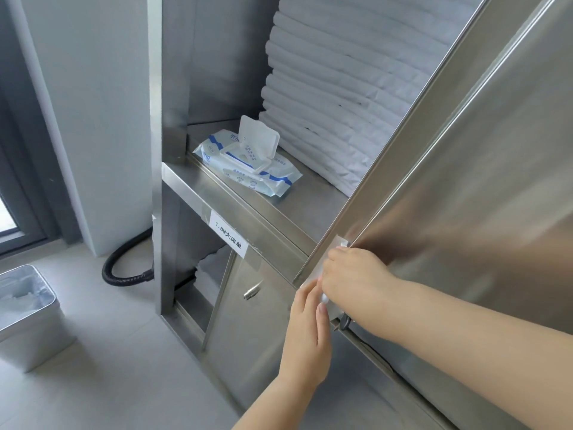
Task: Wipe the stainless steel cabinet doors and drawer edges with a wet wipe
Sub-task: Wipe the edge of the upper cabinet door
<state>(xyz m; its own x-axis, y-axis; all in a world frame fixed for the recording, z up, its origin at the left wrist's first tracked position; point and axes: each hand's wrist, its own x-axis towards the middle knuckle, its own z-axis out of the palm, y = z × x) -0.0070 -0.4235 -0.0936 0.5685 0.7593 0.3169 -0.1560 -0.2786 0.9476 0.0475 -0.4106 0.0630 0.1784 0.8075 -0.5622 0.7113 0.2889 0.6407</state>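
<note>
Steel door edge (403,156), wipe (343,243) under hands (356,274)

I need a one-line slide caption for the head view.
Right hand holds a wet wipe against the cabinet door edge, left hand beside it; wipes pack open on the shelf.

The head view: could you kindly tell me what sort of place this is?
Probably a linen store, perhaps in a hotel: a stainless steel cabinet holds a tall stack of folded white linen, and its shelf label reads 1.8M large bed sheets in Chinese.
</note>
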